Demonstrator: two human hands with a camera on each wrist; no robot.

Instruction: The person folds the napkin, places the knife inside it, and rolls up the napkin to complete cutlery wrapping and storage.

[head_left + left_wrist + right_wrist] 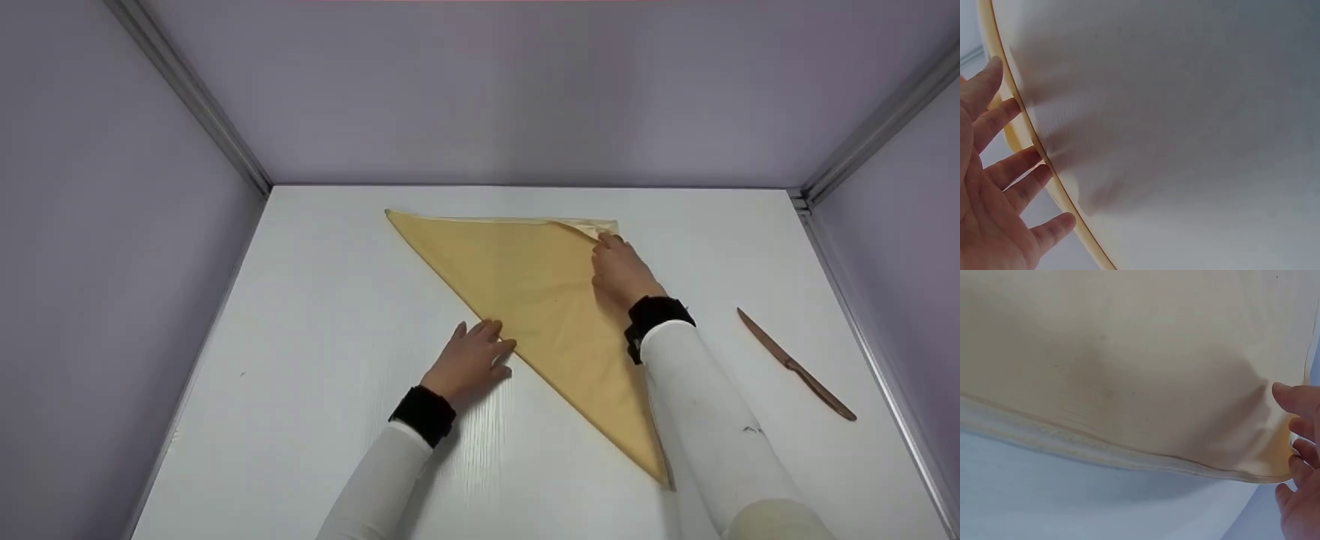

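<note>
A tan cloth (525,277) lies folded into a triangle on the white table (337,300), its long fold running from far left to near right. My left hand (472,360) lies flat on the table with straight fingertips against that fold; the left wrist view shows the fingers (1010,169) reaching the cloth's yellow edge (1012,135). My right hand (619,270) rests on the cloth, fingertips at its far right corner. In the right wrist view the cloth (1129,371) fills the frame, with the fingers (1297,399) beside its layered corner.
A wooden-handled knife (795,365) lies on the table to the right of my right arm, apart from the cloth. Pale walls with metal corner rails (195,97) enclose the table on the left, back and right.
</note>
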